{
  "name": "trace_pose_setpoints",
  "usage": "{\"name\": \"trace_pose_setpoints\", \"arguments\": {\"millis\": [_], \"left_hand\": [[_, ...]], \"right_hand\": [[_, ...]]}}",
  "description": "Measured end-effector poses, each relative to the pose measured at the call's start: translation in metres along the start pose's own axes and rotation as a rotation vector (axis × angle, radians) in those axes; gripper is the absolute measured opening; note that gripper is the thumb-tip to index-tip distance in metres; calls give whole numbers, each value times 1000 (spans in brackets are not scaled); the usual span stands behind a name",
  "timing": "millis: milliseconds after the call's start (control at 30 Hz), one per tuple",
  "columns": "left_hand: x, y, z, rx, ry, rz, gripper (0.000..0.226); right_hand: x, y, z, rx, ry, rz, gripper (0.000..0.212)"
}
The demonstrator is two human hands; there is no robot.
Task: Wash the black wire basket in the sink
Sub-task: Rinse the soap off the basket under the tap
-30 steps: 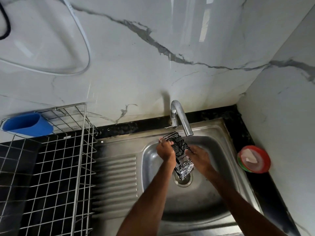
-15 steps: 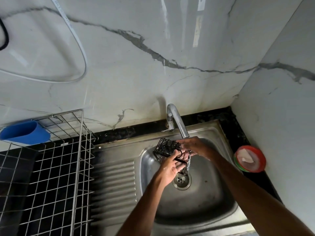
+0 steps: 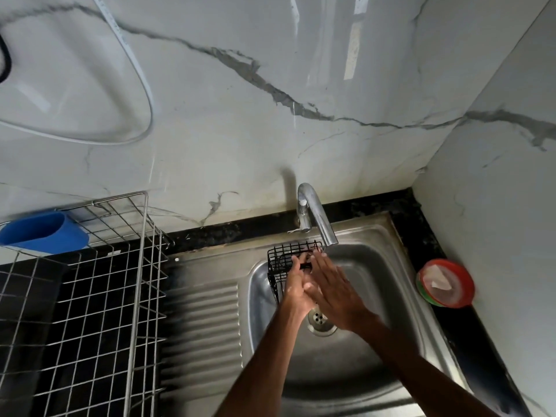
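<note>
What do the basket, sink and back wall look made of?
Black wire basket: thin metal wire, apparently black-coated, open grid.
Sink: likely stainless steel, dull grey sheen, pressed drainboard ridges.
Back wall: glossy marble-look slab or tile, grey veins, reflections.

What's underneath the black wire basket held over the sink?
Only the bare steel sink basin shows beneath the black wire basket. The drain lies nearer, partly covered by the left hand and right hand.

Home kitchen: steel sink (image 3: 376, 350), tap (image 3: 316, 215), dish rack (image 3: 126, 266), marble-look wall tiles (image 3: 240, 100).
</note>
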State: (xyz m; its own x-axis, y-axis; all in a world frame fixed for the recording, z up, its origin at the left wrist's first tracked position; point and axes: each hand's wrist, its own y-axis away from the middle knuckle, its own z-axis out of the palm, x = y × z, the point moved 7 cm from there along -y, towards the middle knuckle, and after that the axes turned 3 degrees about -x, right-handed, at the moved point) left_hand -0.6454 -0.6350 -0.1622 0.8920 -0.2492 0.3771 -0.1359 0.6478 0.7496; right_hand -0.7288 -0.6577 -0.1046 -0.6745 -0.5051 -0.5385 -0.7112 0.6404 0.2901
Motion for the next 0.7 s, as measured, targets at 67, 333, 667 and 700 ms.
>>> {"name": "trace_pose_setpoints", "arguments": {"millis": [67,333,667,700], "left_hand": [[-1,0,0,16,-32,7,47],[7,-1,2,-54,-3,101,44],[7,-6,6,17,31,38,43],[6,-6,6,21,23,32,42]], "right_hand": [[7,-1,-4,-7,-27,37,90],[-19,-52,-12,-124,44,24,108],[-20,-67,-24,12,46,68,91],[-15,-61,-20,31,-8,122,97]]}}
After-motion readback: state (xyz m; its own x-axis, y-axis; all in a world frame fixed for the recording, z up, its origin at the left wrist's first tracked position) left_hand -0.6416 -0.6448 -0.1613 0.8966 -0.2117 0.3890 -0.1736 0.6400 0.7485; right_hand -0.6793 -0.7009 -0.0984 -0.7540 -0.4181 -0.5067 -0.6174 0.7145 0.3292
